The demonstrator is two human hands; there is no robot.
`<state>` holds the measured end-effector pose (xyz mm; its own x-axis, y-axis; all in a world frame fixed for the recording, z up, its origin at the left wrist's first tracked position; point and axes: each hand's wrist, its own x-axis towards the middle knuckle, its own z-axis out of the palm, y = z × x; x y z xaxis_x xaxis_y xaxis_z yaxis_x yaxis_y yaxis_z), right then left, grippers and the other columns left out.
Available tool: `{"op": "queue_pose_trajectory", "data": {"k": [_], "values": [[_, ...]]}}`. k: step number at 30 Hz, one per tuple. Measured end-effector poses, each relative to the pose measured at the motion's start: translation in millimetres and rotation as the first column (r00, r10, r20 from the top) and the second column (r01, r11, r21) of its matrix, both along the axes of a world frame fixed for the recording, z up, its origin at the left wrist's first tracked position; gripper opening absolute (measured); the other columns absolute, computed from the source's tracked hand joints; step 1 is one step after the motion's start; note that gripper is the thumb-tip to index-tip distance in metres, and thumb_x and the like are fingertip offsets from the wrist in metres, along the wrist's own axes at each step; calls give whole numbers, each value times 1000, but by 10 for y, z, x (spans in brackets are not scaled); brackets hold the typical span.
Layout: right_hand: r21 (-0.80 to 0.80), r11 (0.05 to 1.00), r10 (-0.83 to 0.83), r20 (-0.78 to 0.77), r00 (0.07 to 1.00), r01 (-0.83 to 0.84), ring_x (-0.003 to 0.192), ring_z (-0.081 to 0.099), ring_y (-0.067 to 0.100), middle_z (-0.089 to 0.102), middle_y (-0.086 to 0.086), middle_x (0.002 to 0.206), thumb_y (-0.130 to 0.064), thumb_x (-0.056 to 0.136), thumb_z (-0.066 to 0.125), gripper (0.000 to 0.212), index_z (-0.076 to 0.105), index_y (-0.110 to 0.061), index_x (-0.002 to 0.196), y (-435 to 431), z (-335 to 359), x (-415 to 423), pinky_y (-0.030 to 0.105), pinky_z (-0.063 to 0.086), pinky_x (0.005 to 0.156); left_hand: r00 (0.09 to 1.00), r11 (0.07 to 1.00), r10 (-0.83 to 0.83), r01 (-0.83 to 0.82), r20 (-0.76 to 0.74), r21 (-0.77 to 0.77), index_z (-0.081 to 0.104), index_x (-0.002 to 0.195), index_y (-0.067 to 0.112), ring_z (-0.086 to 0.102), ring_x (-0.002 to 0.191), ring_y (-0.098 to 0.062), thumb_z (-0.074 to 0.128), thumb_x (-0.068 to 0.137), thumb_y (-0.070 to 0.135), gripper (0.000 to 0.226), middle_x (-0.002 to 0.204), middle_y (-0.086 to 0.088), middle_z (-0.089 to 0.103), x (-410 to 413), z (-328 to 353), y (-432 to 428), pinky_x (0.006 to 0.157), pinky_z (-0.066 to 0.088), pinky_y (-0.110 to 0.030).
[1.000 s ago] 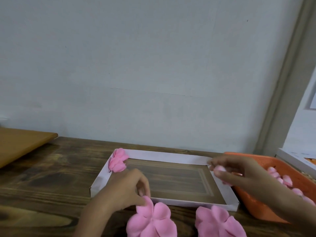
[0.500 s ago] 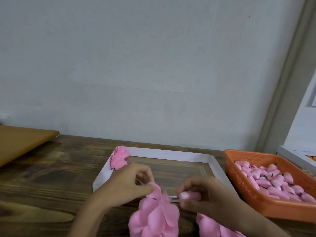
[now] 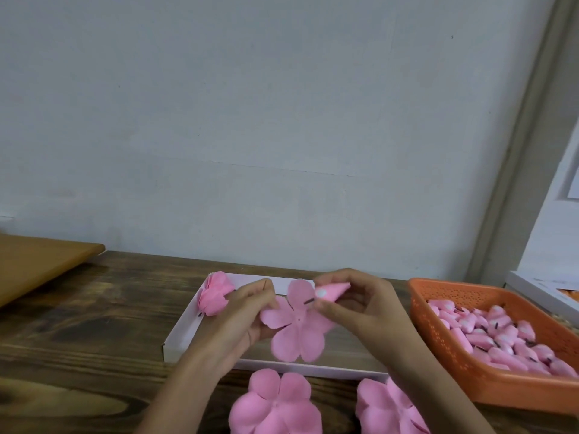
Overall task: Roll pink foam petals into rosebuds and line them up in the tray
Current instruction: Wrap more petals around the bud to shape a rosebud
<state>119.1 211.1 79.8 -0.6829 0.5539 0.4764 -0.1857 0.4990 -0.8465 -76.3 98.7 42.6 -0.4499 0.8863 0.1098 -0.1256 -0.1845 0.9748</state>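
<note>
"Holding what, that left hand?"

"A flat pink petal sheet, five lobes round a small centre hole. Its fingers are curled and pinch the left lobe. The sheet is up off the bench, over the near half of the tray."

"And the right hand?"

"Its fingers and thumb are bent round a pink cone and pinch it. The point faces right and the blunt white end faces left. A dark pin sticks out of the white end, with its tip against the sheet's upper lobe, near the hole but not in it."

"Where does the tray sit?"

"On the dark wooden bench, straight ahead. It is white and shallow. One rosebud lies in its far left corner, leaning on the wall there."

"What else is on the bench?"

"Two petal stacks lie just in front of the tray: a left stack and a right stack, the second partly hidden by the right forearm. An orange basket stands just beside the tray on the right, with many cones heaped inside. A brown board lies at the far left."
</note>
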Motion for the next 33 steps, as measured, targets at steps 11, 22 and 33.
{"op": "queue_pose_trajectory", "data": {"k": [11,22,33], "values": [[181,961,-206,-49,977,211,90,74,14,75,-13,103,-21,85,84,33,67,-35,109,97,-494,-197,33,61,79,952,953,300,-296,63,-59,56,94,-2,67,85,-38,58,97,1,5,95,-25,65,175,-110,60,75,54,-49],[209,950,-227,-57,972,234,89,76,9,76,-15,99,-14,85,84,32,67,-32,105,61,-646,-212,25,61,78,903,930,343,-364,-260,-38,59,84,29,62,77,-28,64,74,38,14,75,3,64,167,-273,145,71,53,-47],[324,907,-291,19,957,269,87,74,1,74,-23,94,-20,83,86,30,70,-31,106,80,-697,-211,22,60,73,933,955,290,-295,-214,8,65,87,34,68,67,-8,72,89,23,13,75,7,71,188,-288,129,56,51,-23]]}}
